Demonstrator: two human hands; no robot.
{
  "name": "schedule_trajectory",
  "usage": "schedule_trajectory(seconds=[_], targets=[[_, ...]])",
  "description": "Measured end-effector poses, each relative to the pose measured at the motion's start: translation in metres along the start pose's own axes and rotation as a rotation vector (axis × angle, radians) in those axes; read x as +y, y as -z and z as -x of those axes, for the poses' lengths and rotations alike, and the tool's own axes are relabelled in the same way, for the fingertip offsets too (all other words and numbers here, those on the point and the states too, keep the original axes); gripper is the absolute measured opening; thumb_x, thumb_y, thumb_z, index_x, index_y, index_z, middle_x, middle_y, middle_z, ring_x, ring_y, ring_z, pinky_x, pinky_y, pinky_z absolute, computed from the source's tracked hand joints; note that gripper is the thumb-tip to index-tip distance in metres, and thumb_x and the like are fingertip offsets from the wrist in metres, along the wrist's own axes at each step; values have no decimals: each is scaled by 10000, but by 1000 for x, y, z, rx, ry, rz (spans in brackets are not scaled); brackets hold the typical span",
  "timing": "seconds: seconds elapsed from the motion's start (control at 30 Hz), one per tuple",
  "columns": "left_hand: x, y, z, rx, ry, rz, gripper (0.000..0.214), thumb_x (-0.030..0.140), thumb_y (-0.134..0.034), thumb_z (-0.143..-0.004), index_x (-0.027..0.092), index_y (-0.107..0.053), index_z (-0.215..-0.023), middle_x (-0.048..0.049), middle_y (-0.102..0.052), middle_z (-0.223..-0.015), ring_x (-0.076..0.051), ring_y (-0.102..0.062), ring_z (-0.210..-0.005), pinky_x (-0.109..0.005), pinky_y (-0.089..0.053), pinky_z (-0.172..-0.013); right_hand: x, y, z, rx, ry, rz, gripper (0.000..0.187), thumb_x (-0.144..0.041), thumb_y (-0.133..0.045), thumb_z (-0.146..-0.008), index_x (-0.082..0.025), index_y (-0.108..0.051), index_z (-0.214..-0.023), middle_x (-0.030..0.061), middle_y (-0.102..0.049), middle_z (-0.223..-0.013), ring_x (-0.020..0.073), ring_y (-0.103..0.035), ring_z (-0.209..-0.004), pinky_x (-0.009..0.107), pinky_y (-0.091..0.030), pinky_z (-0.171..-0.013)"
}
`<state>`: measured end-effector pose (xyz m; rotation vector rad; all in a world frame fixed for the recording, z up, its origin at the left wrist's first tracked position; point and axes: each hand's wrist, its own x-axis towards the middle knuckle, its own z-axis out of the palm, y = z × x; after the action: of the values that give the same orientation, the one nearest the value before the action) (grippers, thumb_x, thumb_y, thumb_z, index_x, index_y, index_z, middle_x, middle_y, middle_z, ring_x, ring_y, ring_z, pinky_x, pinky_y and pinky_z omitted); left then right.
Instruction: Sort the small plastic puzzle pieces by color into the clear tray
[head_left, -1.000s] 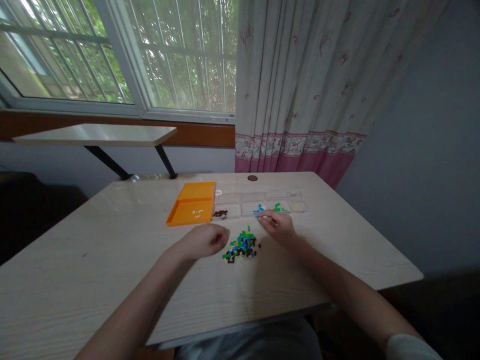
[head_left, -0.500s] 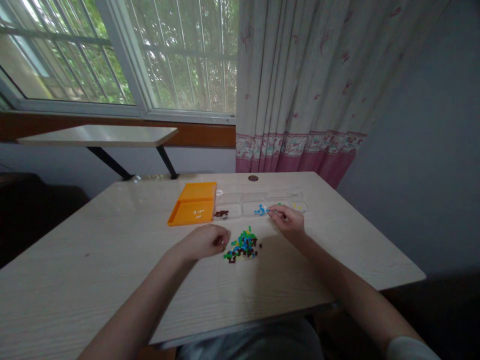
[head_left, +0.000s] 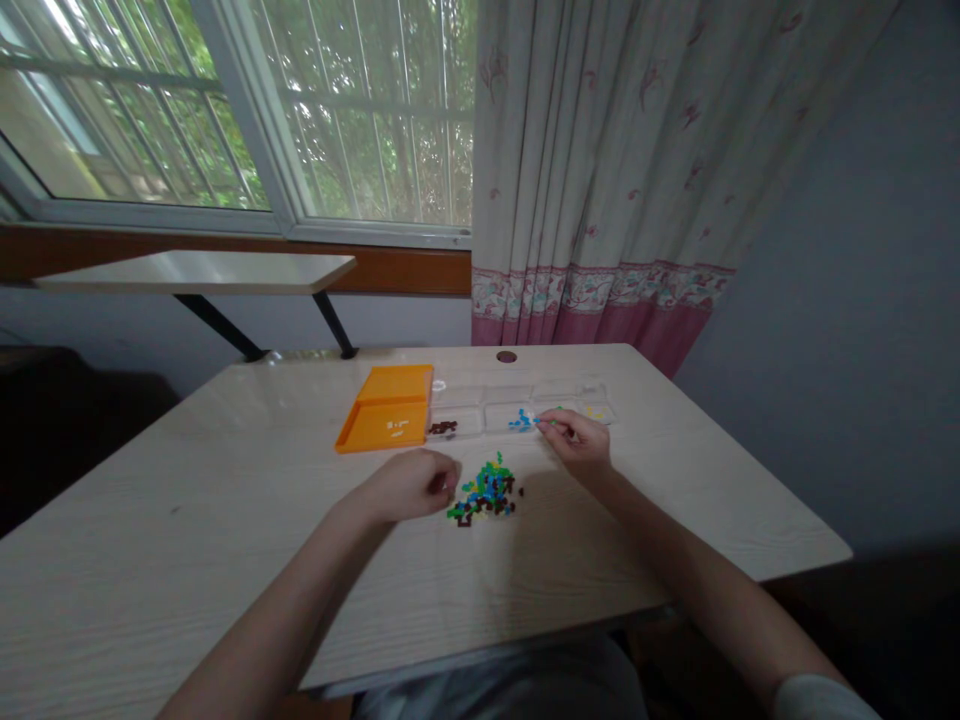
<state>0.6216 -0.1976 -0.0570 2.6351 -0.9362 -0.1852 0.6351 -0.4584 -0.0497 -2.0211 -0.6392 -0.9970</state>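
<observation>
A small heap of mixed blue, green and dark pieces (head_left: 486, 492) lies on the pale wooden table (head_left: 225, 520). My left hand (head_left: 411, 483) rests curled just left of the heap, fingers closed; nothing shows in it. My right hand (head_left: 576, 440) hovers over the clear compartment tray (head_left: 517, 411), fingertips pinched on a tiny green piece (head_left: 553, 421) above the green compartment. Blue pieces (head_left: 519, 421) fill the compartment to its left, dark brown pieces (head_left: 442, 428) the one further left, yellow pieces (head_left: 595, 411) the right end.
An orange lid (head_left: 388, 421) lies flat left of the tray. A cable hole (head_left: 506, 356) sits near the table's far edge. Behind stand a narrow side table (head_left: 195, 271), a window and a patterned curtain (head_left: 600, 160). The table's right edge runs close to my right arm.
My right hand moved from the near edge of the tray, right and away, to over the green compartment. My left hand barely shifted beside the heap.
</observation>
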Motion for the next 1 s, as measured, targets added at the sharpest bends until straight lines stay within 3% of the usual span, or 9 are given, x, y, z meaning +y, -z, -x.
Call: schedule_trajectory(seconds=[0.23, 0.37, 0.53, 0.77, 1.0], targets=[[0, 1, -1, -8, 10, -22, 140, 192, -448, -673, 179, -586, -695, 11, -568, -628, -92, -457, -537, -180, -298, -508, 1, 1, 1, -19, -5, 1, 159, -293, -547, -774, -175, -652, -757, -31, -522, -476, 68, -432, -410, 177, -386, -476], [-1, 1, -1, -2, 35, -49, 151, 190, -449, -665, 181, -598, -693, 2, -578, -640, -99, -472, -547, -186, -300, -510, 12, -3, 3, -111, -32, 36, 195, -330, -533, -777, -176, -652, -779, -29, -512, -485, 72, -443, -434, 176, -373, -485], [0, 3, -1, 19, 47, -80, 143, 208, -445, -676, 181, -585, -679, -5, -573, -646, -109, -484, -562, -191, -311, -520, 31, -11, 5, -265, -168, 93, 236, -358, -504, -778, -172, -647, -804, -35, -481, -481, 82, -435, -449, 176, -346, -482], [3, 6, -1, 18, 59, -105, 136, 228, -452, -685, 182, -580, -678, -9, -576, -649, -114, -488, -567, -197, -317, -523, 53, -16, 4, -325, -326, 231, 291, -408, -484, -777, -194, -678, -811, -20, -532, -500, 94, -445, -459, 187, -301, -472], [3, 6, 0, 29, 54, -107, 136, 227, -457, -686, 181, -585, -688, -15, -578, -650, -119, -495, -568, -202, -319, -522, 54, -14, 2, -345, -295, 217, 300, -370, -457, -808, -183, -678, -885, 11, -608, -569, 110, -476, -471, 203, -327, -489]])
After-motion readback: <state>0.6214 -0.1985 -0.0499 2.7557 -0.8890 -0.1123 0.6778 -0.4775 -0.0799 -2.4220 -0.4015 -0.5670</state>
